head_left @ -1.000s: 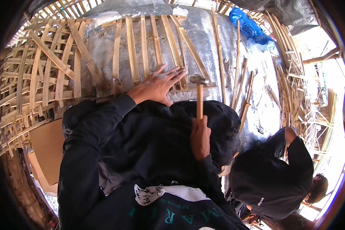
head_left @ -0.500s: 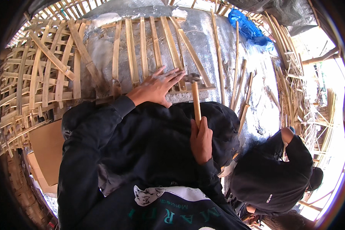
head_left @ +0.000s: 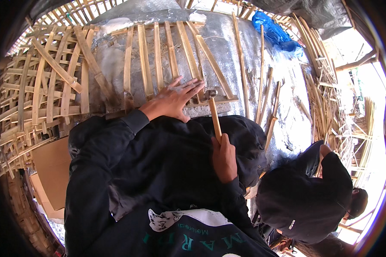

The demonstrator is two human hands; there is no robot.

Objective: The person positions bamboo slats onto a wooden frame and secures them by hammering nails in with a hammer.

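Note:
My right hand point(head_left: 225, 159) is closed round the wooden handle of a hammer point(head_left: 215, 115). The hammer's dark metal head is close to the front crosspiece point(head_left: 224, 100) of a frame made of bamboo slats, just right of my left fingertips; I cannot tell if it touches. Palm down, my left hand point(head_left: 172, 101) lies with fingers spread across the near ends of some slats and the crosspiece. Several split bamboo slats point(head_left: 186, 47) run away from me, roughly side by side. One slat point(head_left: 214, 66) at the right of the frame slants.
A woven bamboo lattice point(head_left: 43, 81) lies at left, above a cardboard sheet point(head_left: 52, 171). Loose bamboo strips point(head_left: 240, 60) rest on the silvery sheet point(head_left: 287, 107). Blue plastic point(head_left: 276, 34) is at the far right. A co-worker in black point(head_left: 302, 199) crouches at right.
The hammer head has come down and slightly left, nearer the crosspiece. My left hand keeps its place on the slats. The co-worker has shifted slightly.

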